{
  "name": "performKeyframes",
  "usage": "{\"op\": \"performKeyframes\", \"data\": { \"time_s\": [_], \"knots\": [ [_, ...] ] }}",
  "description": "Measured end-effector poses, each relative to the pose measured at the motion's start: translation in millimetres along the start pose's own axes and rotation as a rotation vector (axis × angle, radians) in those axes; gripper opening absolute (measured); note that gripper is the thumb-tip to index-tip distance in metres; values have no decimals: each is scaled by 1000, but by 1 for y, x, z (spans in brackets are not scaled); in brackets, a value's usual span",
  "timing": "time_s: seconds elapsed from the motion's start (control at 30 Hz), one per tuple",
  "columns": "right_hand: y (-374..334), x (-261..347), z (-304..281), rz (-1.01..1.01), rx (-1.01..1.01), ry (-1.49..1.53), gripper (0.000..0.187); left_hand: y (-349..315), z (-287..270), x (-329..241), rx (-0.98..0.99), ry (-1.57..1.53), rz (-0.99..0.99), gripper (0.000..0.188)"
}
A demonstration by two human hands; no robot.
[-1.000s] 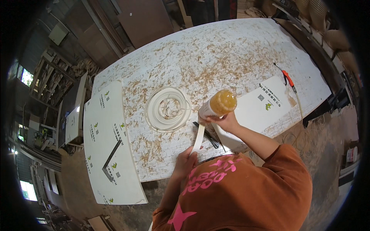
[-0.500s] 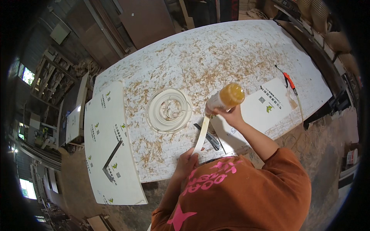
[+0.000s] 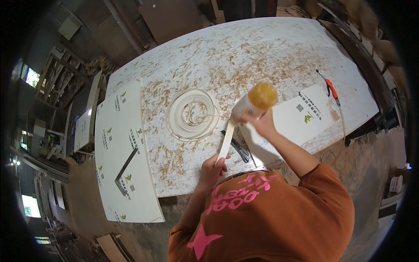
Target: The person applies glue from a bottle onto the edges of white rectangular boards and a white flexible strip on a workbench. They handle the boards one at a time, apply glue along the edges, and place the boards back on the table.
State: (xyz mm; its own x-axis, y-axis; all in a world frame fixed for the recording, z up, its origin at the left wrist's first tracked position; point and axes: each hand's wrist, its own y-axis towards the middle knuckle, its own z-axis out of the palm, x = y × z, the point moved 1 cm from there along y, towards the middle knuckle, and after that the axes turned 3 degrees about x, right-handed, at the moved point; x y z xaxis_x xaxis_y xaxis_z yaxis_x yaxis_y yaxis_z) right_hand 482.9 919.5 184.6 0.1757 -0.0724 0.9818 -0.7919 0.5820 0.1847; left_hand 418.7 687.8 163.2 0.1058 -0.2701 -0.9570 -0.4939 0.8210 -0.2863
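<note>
My left hand is closed on the near end of a narrow cream strip, with the thumb pressed along it. The strip slants away from me to the bottle's lower end. In my right hand is a bottle of yellow-amber liquid, tipped with its rounded base up and right and its narrower end down at the strip. Motion blurs the bottle, and my fingers hide its mouth. Just right of the strip, a dark, long hand tool lies on the table. Left of the bottle rests a coil of cream banding.
The white worktable is strewn with brown shavings. A white printed board lies right of my hands, and a larger panel on the left carries a dark angle square. An orange-handled air gun with a hose sits far right.
The bottle and my right hand have shifted slightly up, and the bottle is more blurred. My left hand keeps its hold on the strip. The whole view has moved a little.
</note>
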Motion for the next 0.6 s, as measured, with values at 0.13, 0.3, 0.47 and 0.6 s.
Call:
{"op": "performKeyframes", "data": {
  "time_s": [0.13,0.3,0.47,0.6],
  "knots": [
    [-16,6,20,-252,163,-354,73,6,-3,7,-68,34,-8,30],
    [-16,8,26,-68,42,-98,58,9,-2,17,-37,-73,10,33],
    [-16,18,33,-174,100,-331,48,12,2,20,-50,-163,-36,33],
    [-18,10,32,-64,71,-253,48,9,3,19,-61,-76,8,31]
  ]
}}
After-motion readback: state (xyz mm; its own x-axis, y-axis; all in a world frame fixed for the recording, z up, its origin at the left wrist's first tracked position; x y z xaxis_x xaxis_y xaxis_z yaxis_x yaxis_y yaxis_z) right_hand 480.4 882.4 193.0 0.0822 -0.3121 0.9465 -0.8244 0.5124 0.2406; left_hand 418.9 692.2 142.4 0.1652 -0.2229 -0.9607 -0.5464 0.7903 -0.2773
